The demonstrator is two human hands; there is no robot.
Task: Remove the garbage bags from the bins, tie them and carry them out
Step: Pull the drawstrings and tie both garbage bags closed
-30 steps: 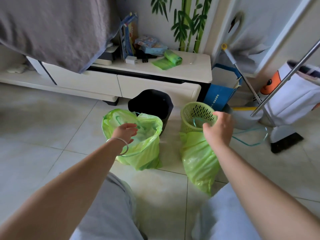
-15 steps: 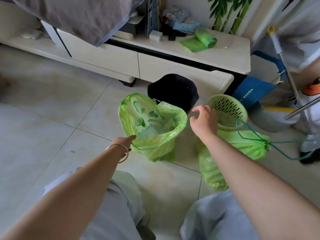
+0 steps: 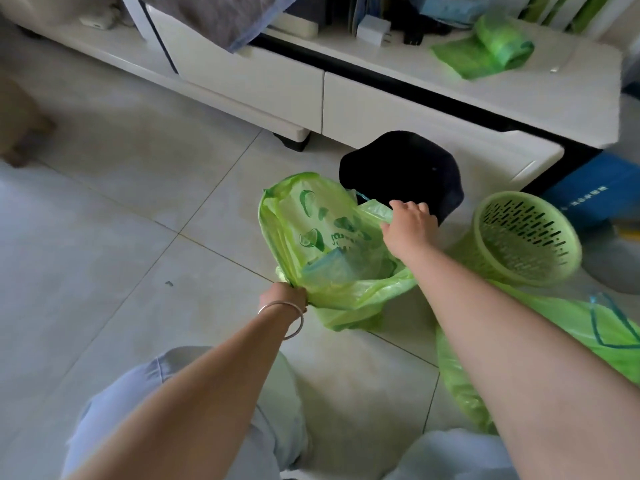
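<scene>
Left hand: I see it clenched on the near rim of the open green bag.
Right hand: I see it pinching the far rim beside the black bin.

I saw a roll of green bags near the right end of the white cabinet, a white adapter at its back edge, a grey cloth draped over its left part.
</scene>
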